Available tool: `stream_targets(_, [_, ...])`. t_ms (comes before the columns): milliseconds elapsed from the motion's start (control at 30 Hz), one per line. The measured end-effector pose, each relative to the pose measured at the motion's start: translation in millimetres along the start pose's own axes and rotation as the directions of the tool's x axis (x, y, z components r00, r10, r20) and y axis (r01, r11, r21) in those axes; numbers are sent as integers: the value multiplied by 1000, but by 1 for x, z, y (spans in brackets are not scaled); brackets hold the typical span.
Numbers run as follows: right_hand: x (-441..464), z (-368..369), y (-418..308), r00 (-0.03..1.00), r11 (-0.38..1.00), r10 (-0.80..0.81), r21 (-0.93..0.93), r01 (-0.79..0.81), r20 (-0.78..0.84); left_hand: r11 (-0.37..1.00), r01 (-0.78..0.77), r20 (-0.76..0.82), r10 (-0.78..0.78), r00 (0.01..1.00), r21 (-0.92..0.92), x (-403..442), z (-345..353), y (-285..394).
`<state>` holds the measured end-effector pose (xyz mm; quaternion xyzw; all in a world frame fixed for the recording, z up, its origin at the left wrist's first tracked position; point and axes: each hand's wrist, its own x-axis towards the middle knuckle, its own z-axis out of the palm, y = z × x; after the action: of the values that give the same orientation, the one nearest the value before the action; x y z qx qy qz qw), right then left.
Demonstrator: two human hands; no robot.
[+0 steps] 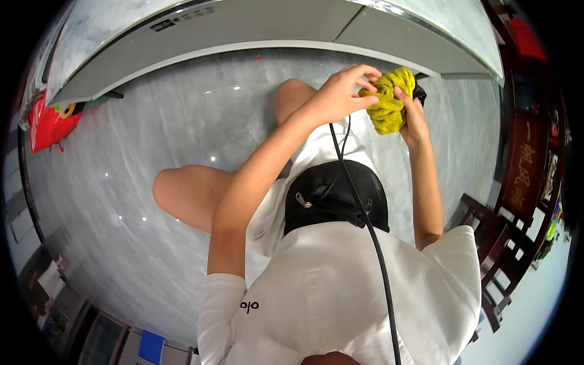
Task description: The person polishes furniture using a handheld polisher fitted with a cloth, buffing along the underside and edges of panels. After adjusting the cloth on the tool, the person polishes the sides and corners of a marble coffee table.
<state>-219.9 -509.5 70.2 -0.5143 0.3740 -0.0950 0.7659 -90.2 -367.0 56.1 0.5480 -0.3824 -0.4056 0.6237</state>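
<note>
A bundled yellow-green fuzzy cloth [388,115] is held up between my two hands, beyond my lap. My left hand [345,91] has its fingers curled against the cloth's left side, with the thumb pressing on it. On the other side, my right hand [415,120] grips the cloth, its thumb on the near face and the other fingers partly hidden behind. The cloth looks twisted or folded into a thick lump. Something black [420,91] shows just behind it.
A grey cabinet or drawer front [255,30] spans the top. Black cables run over my black waist pouch [334,194]. A red bag [52,125] lies at the left, and dark carved wooden furniture [523,158] stands at the right. My bare legs rest on the grey floor.
</note>
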Motion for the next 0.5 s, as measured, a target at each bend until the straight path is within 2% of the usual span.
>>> stream_targets(33, [-5,1,0,1000,1000,1,10,-1,-22,1000,7,23,-7,1000,-5,-1,2,0])
stream_targets(67, [-10,2,0,998,999,-22,34,24,-65,969,-21,3,21,1000,247,0,7,1])
stream_targets(100, [-14,0,-1,993,997,-51,53,57,-106,873,-53,-9,65,998,484,4,13,1])
stream_targets(167, [-22,-11,-2,987,993,-69,89,82,-144,903,-38,-14,49,999,429,9,29,-8])
stream_targets(233, [-29,-23,-2,979,997,-20,74,35,-202,970,-42,95,20,995,241,12,44,-8])
stream_targets(267, [-27,-32,3,979,999,26,41,-18,-203,974,24,110,-50,993,227,13,51,-8])
stream_targets(300, [-28,-40,-2,998,998,59,24,-58,-38,973,18,124,-48,991,230,14,57,-8])
stream_targets(400, [-35,-58,-11,990,987,138,-82,-139,-11,983,83,48,-92,995,163,23,72,-12])
stream_targets(433, [-36,-65,-9,995,982,101,-155,-103,-18,982,76,55,-86,995,171,27,79,-16])
stream_targets(500, [-37,-83,-7,990,960,137,-242,-141,-34,968,110,-90,-92,992,225,36,94,-20])
